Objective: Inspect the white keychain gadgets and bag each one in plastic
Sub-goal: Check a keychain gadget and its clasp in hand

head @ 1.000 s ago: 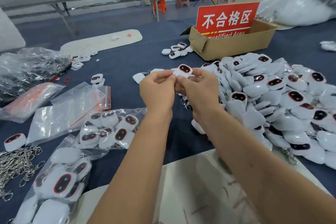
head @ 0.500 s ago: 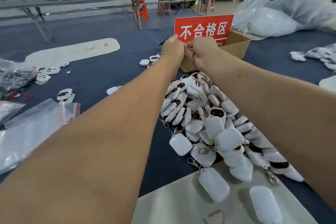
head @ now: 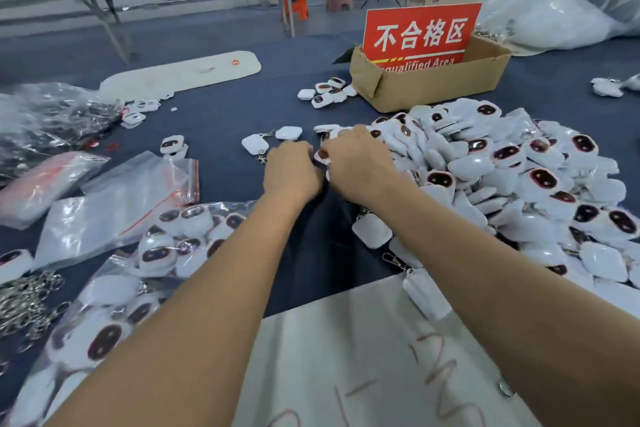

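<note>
A big heap of white keychain gadgets with dark oval faces covers the right of the blue table. My left hand and my right hand are side by side at the heap's left edge, fingers curled together around one small gadget, mostly hidden between them. A stack of clear zip bags with red seals lies at the left. Bagged gadgets sit in front of the stack.
A cardboard box with a red sign stands behind the heap. Loose gadgets lie beside it. Metal chains pile at the near left. A white board with red scribbles lies under my forearms. Large plastic sacks sit far right.
Half a second ago my hands were stretched out at the cardboard box. They have come back down to the heap's left edge, still pressed together.
</note>
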A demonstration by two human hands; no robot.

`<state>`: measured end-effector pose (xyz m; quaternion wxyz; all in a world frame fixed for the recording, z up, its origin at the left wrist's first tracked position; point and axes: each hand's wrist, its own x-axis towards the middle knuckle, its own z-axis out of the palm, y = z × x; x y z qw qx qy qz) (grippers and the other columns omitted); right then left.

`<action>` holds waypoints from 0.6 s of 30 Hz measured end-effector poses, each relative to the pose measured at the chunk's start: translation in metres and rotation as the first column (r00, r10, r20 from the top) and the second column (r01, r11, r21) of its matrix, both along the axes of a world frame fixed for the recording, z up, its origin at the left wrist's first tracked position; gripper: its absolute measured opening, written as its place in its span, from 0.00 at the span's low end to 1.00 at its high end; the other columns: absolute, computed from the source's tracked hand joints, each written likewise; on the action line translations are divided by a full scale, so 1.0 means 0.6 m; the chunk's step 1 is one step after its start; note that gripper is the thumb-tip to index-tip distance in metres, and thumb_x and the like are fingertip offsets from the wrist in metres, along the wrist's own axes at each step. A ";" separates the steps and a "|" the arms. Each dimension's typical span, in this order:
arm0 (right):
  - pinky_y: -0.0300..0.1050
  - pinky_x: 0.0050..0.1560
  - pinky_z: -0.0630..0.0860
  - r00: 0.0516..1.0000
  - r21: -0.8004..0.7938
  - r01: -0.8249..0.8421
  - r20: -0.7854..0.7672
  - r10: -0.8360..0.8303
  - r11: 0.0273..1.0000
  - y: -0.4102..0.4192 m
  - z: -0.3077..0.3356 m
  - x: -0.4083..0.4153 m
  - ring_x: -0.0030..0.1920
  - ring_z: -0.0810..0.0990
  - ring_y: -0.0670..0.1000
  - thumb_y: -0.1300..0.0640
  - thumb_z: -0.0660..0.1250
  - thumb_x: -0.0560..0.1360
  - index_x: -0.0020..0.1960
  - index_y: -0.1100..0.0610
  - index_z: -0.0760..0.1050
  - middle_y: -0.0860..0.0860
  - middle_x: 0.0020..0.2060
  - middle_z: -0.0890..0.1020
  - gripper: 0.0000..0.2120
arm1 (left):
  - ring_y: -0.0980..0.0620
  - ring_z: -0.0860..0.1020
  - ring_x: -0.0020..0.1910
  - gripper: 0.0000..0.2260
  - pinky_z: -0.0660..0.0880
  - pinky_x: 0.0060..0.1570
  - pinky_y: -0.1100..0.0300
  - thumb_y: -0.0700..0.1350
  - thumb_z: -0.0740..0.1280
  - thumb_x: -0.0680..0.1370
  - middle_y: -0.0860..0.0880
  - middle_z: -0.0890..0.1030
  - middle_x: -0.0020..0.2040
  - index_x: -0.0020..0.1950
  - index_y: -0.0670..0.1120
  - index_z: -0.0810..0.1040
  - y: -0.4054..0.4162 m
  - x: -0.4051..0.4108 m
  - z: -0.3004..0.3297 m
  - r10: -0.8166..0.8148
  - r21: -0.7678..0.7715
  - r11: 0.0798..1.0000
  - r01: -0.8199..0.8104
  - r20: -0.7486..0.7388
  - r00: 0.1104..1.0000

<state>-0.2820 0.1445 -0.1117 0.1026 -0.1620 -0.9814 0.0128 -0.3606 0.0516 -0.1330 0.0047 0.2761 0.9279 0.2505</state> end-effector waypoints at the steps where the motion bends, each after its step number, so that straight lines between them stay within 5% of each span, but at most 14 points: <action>1: 0.53 0.60 0.72 1.000 0.018 0.011 0.026 -0.011 1.000 -0.009 -0.004 0.003 0.67 0.72 0.58 0.56 0.61 0.82 0.66 0.53 0.78 0.56 0.64 0.77 0.15 | 0.36 0.77 0.56 0.08 0.75 0.47 0.49 0.37 0.63 0.75 0.41 0.82 0.55 0.46 0.44 0.81 -0.007 0.005 -0.009 -0.034 -0.034 0.999 0.034 -0.006 0.999; 4: 0.54 0.61 0.71 0.997 0.047 0.019 0.073 -0.023 0.999 -0.034 -0.006 0.011 0.67 0.72 0.59 0.59 0.62 0.82 0.65 0.55 0.77 0.56 0.64 0.76 0.13 | 0.38 0.78 0.53 0.08 0.71 0.42 0.52 0.36 0.62 0.74 0.42 0.83 0.50 0.41 0.46 0.78 -0.022 0.026 -0.014 -0.023 0.060 0.998 0.020 0.036 0.999; 8: 0.49 0.49 0.68 0.999 0.041 0.009 -0.054 -0.006 0.999 -0.055 -0.003 0.027 0.59 0.79 0.59 0.62 0.65 0.79 0.58 0.55 0.78 0.55 0.57 0.81 0.10 | 0.47 0.79 0.60 0.17 0.77 0.58 0.52 0.35 0.64 0.73 0.49 0.83 0.58 0.57 0.48 0.85 -0.044 0.050 -0.002 0.065 0.355 0.926 -0.126 0.178 0.982; 11: 0.48 0.50 0.73 0.956 -0.211 0.009 -0.285 -0.070 0.978 -0.075 -0.019 0.048 0.54 0.80 0.57 0.63 0.66 0.77 0.58 0.54 0.81 0.53 0.54 0.82 0.12 | 0.49 0.82 0.58 0.17 0.76 0.62 0.56 0.32 0.63 0.75 0.51 0.84 0.56 0.57 0.47 0.84 -0.080 0.078 0.001 0.083 0.530 0.823 -0.203 0.240 0.967; 15: 0.47 0.54 0.74 0.844 -0.463 -0.174 -0.524 -0.110 0.869 -0.129 -0.043 0.084 0.52 0.80 0.53 0.62 0.72 0.74 0.56 0.57 0.80 0.51 0.50 0.84 0.11 | 0.48 0.86 0.47 0.08 0.81 0.56 0.44 0.43 0.66 0.79 0.51 0.87 0.44 0.49 0.48 0.85 -0.135 0.121 -0.015 0.100 0.604 0.729 -0.322 0.371 0.923; 18: 0.49 0.47 0.74 0.814 -0.475 -0.262 -0.577 -0.072 0.840 -0.156 -0.067 0.107 0.44 0.78 0.53 0.63 0.73 0.75 0.49 0.58 0.79 0.51 0.44 0.82 0.05 | 0.40 0.85 0.48 0.16 0.82 0.53 0.40 0.55 0.65 0.76 0.44 0.86 0.42 0.42 0.44 0.84 -0.164 0.142 -0.027 0.060 0.582 0.707 -0.402 0.516 0.854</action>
